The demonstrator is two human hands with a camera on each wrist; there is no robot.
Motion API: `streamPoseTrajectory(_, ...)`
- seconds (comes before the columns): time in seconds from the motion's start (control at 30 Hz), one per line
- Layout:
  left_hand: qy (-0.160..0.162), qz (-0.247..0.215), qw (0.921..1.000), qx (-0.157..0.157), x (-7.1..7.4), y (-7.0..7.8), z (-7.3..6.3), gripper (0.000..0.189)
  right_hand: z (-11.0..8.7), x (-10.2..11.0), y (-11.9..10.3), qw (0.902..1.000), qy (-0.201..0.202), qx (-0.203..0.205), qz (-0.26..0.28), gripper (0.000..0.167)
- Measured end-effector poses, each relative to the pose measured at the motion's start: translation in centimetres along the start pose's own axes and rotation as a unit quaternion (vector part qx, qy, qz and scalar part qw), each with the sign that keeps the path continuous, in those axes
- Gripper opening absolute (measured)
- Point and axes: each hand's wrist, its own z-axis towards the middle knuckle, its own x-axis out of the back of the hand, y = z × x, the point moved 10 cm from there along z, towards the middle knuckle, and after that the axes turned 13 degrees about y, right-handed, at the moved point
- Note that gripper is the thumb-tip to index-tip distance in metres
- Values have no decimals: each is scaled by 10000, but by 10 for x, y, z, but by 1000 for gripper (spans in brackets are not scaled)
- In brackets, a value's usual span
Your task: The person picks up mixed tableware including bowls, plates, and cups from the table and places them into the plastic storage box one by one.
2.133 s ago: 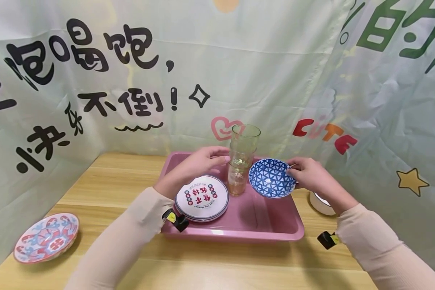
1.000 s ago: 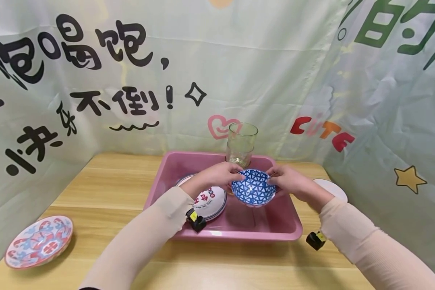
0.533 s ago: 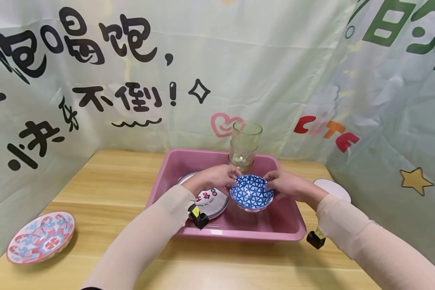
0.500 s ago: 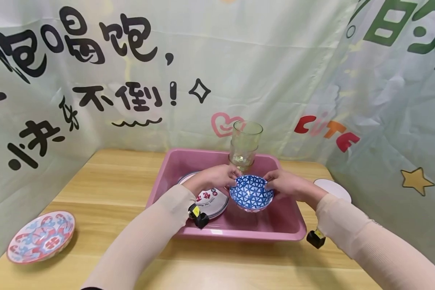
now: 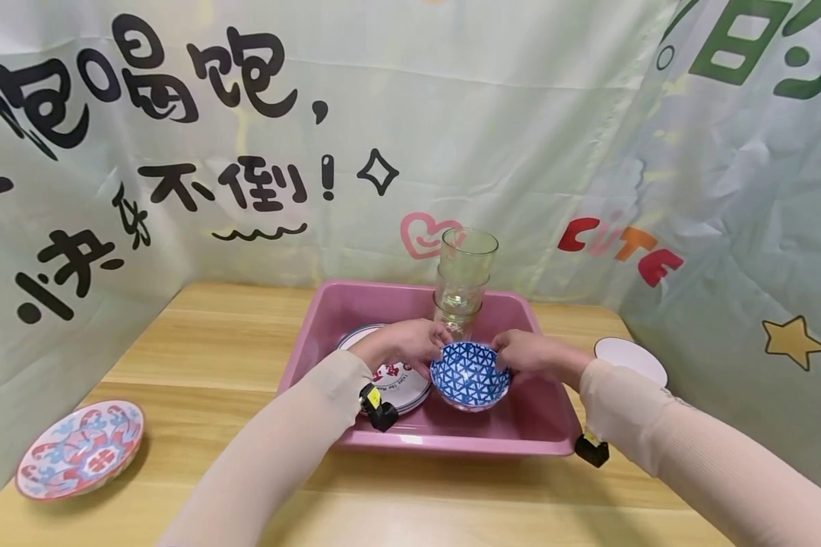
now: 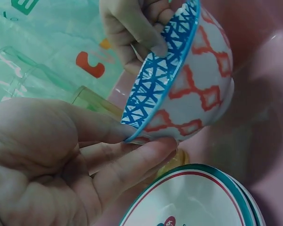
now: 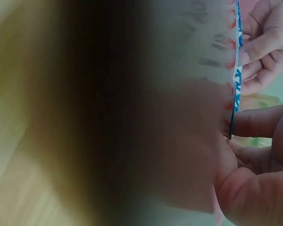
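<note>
Both hands hold a bowl (image 5: 470,376), blue triangles inside and red marks outside, low over the pink tub (image 5: 451,444). At its left rim, my left hand (image 5: 410,343) pinches the edge between thumb and fingers, as the left wrist view shows on the bowl (image 6: 193,89). Opposite, the thumb and fingers of my right hand (image 5: 532,354) pinch the right rim. Stacked white plates (image 5: 404,389) lie in the tub beside my left hand, partly covered by it. Behind the bowl stand stacked greenish glasses (image 5: 464,285). Whether the bowl touches the tub floor cannot be told.
A red-and-blue patterned dish (image 5: 82,450) sits on the wooden table (image 5: 410,501) at the left. Behind my right forearm is a white dish (image 5: 631,361), partly hidden. A printed cloth (image 5: 356,99) hangs close behind the tub and along its sides.
First held by the right hand alone, the bowl has moved left and down into the tub. My left hand has come from beside the glasses and taken its left rim.
</note>
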Motion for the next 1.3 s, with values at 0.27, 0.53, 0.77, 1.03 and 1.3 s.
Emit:
streamPoseTrajectory(0.27,4,414,9991,-12,-4,-9,3,32,1,-12,4,9988,-20,-17,-487,28)
streamPoseTrajectory(0.53,-41,507,9987,-95,-8,-9,2,29,-1,-17,9,9972,-7,-107,-737,26)
streamPoseTrajectory(0.77,-133,1139,9930,-297,-12,-8,2,29,-2,-19,12,9971,-87,-181,-732,23)
streamPoseTrajectory(1.03,-118,1170,9927,-251,-12,-10,4,27,-3,-20,15,9955,-186,-253,-893,32)
streamPoseTrajectory(1.3,-23,1427,9890,-392,-9,-9,4,26,-8,-15,5,9935,-266,-47,-1102,30)
